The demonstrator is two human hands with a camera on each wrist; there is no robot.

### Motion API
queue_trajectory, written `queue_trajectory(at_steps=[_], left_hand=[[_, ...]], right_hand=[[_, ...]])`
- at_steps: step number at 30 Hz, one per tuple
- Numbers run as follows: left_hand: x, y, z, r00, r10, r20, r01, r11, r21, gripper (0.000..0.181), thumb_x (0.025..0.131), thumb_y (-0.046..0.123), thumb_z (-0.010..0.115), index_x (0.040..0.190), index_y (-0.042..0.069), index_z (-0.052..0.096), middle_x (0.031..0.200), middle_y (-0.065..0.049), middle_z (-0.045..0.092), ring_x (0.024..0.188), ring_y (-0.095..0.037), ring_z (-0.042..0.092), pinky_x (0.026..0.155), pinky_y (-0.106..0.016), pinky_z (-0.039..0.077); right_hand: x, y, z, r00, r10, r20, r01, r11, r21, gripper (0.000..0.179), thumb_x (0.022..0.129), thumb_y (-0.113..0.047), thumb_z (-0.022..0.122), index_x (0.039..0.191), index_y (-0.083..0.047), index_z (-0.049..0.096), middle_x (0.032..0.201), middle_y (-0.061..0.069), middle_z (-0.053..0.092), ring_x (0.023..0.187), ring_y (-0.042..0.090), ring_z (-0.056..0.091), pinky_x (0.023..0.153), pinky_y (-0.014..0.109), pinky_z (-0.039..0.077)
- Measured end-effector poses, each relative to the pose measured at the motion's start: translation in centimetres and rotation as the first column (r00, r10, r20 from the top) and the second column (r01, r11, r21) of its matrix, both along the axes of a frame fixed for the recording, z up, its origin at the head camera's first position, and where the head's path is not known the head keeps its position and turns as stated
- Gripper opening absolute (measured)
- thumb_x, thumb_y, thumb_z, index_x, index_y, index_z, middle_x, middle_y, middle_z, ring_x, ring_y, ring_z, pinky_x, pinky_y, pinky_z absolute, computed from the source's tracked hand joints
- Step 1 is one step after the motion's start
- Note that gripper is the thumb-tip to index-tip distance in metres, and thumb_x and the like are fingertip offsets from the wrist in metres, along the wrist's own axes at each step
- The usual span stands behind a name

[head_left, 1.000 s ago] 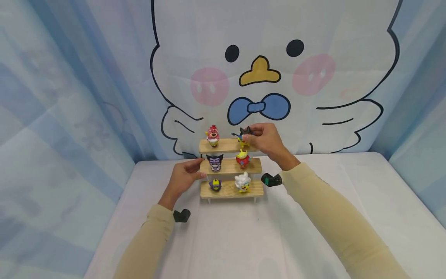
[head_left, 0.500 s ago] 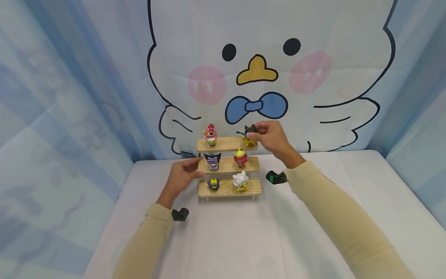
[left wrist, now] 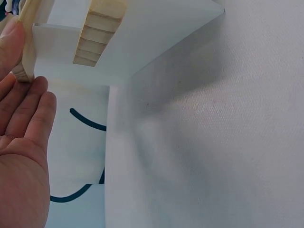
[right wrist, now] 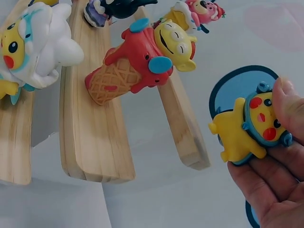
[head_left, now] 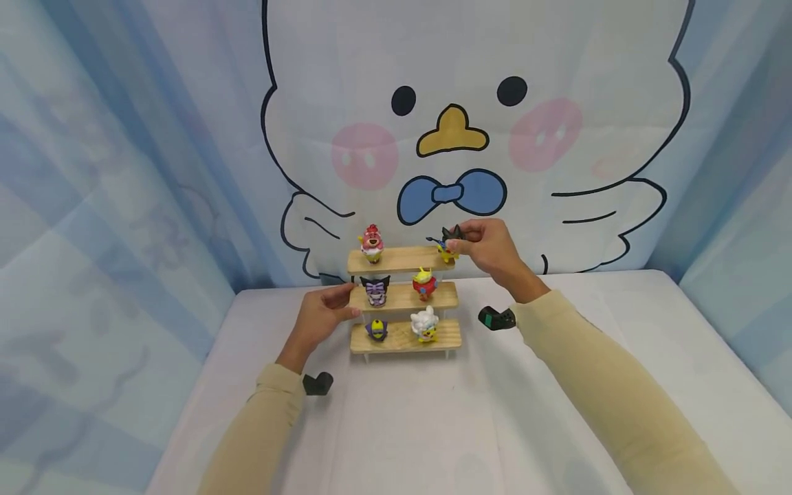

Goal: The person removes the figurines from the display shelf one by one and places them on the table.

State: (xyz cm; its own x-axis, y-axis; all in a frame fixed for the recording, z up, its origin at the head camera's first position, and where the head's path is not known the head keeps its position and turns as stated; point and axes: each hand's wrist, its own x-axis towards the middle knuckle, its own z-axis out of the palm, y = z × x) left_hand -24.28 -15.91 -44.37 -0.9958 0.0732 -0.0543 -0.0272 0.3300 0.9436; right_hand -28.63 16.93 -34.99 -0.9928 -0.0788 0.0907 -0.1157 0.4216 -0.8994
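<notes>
Yellow figurine (right wrist: 236, 124) pinched in your right hand (head_left: 493, 249), your left hand (head_left: 318, 317) grips the middle shelf (head_left: 401, 297), presumably steadying it.

The rack (head_left: 402, 296) stands on the table (head_left: 402, 433) before the backdrop (head_left: 458, 41), bearing figurines (head_left: 424, 285) left and right.

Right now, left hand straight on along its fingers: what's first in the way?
The middle wooden shelf: the left hand has its end between thumb and fingers. Past that end, the purple Kuromi figurine looks next in line, though depth is hard to judge.
</notes>
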Motion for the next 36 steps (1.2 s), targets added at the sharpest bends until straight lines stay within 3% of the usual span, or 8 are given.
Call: queue_trajectory(at_steps=[5, 12, 22, 28, 36], left_hand=[[0.0, 0.0, -0.2, 1.0, 0.008, 0.009, -0.008, 1.0, -0.001, 0.062, 0.088, 0.003, 0.082, 0.146, 0.008, 0.06, 0.152, -0.013, 0.059, 0.143, -0.027, 0.056, 0.116, -0.038, 0.05], [0.0, -0.2, -0.3, 1.0, 0.001, -0.007, -0.001, 1.0, -0.008, 0.062, 0.088, 0.004, 0.082, 0.146, 0.009, 0.06, 0.152, -0.011, 0.059, 0.142, -0.026, 0.057, 0.115, -0.037, 0.05], [0.0, 0.1, -0.3, 1.0, 0.001, -0.003, -0.001, 1.0, 0.03, 0.062, 0.087, 0.001, 0.082, 0.145, 0.006, 0.06, 0.151, -0.013, 0.06, 0.142, -0.026, 0.057, 0.115, -0.034, 0.05], [0.1, 0.3, -0.2, 1.0, 0.021, 0.004, -0.021, 1.0, 0.018, 0.063, 0.087, 0.001, 0.082, 0.146, 0.006, 0.059, 0.152, -0.014, 0.059, 0.142, -0.027, 0.057, 0.115, -0.035, 0.05], [0.2, 0.3, -0.2, 1.0, 0.026, 0.009, -0.026, 1.0, 0.013, 0.063, 0.088, 0.002, 0.081, 0.147, 0.005, 0.058, 0.152, -0.014, 0.059, 0.142, -0.027, 0.057, 0.114, -0.035, 0.051]], right_hand=[[0.4, 0.6, -0.1, 1.0, -0.008, -0.005, 0.008, 1.0, 0.004, 0.028, 0.097, -0.013, 0.075, 0.119, 0.004, 0.072, 0.118, 0.024, 0.076, 0.097, 0.016, 0.069, 0.109, 0.047, 0.054], [0.7, 1.2, 0.2, 1.0, -0.014, 0.008, 0.014, 1.0, -0.001, 0.03, 0.097, -0.013, 0.075, 0.122, 0.005, 0.072, 0.118, 0.025, 0.076, 0.086, 0.003, 0.067, 0.101, 0.04, 0.055], [0.9, 2.4, 0.0, 0.999, -0.043, 0.007, 0.043, 0.999, 0.019, 0.031, 0.098, -0.013, 0.074, 0.123, 0.005, 0.071, 0.12, 0.025, 0.075, 0.091, 0.009, 0.067, 0.104, 0.043, 0.054], [0.9, 3.2, -0.1, 0.999, -0.048, 0.016, 0.048, 0.999, 0.018, 0.031, 0.098, -0.013, 0.074, 0.124, 0.005, 0.07, 0.12, 0.024, 0.075, 0.088, 0.005, 0.066, 0.102, 0.041, 0.055], [1.0, 4.0, -0.3, 0.998, -0.053, 0.031, 0.052, 0.998, 0.025, 0.031, 0.098, -0.013, 0.074, 0.124, 0.005, 0.07, 0.117, 0.021, 0.077, 0.087, 0.003, 0.066, 0.108, 0.046, 0.055]])
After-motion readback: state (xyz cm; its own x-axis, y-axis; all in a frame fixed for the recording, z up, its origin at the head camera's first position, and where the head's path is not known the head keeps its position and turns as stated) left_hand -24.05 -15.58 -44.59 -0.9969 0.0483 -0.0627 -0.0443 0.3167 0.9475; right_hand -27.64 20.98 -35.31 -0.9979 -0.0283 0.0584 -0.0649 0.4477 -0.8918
